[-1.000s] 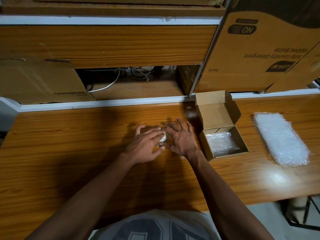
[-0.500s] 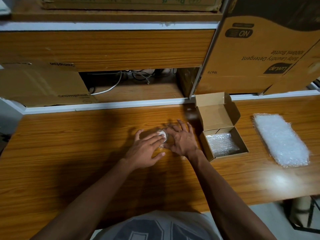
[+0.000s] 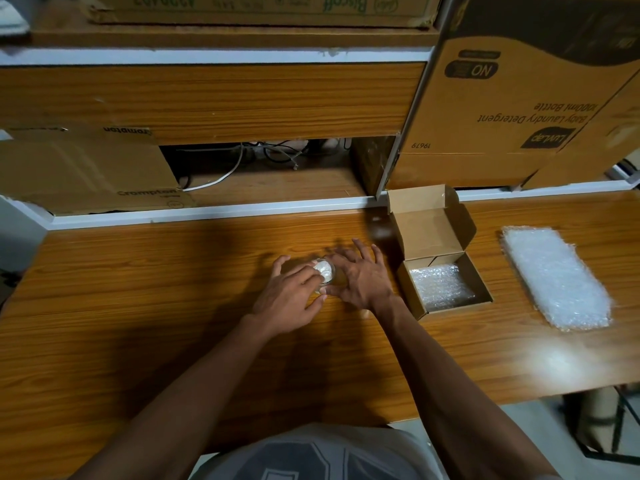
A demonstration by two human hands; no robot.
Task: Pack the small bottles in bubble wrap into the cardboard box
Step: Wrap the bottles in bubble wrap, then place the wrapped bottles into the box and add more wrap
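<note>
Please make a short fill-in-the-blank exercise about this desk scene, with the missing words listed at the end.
1. The small cardboard box on the desk has its lid ____.
2. The bottom of that box is lined with ____ wrap.
3. The loose sheet of bubble wrap lies to the ____ of the box.
4. The left hand and the right hand work on a small wrapped bottle that is ____ the box.

Missing words: open; bubble; right; outside

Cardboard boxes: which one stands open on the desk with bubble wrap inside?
The small cardboard box just right of the right hand, lid up, bubble wrap lining its bottom. The big printed cartons behind sit off the desktop.
</note>
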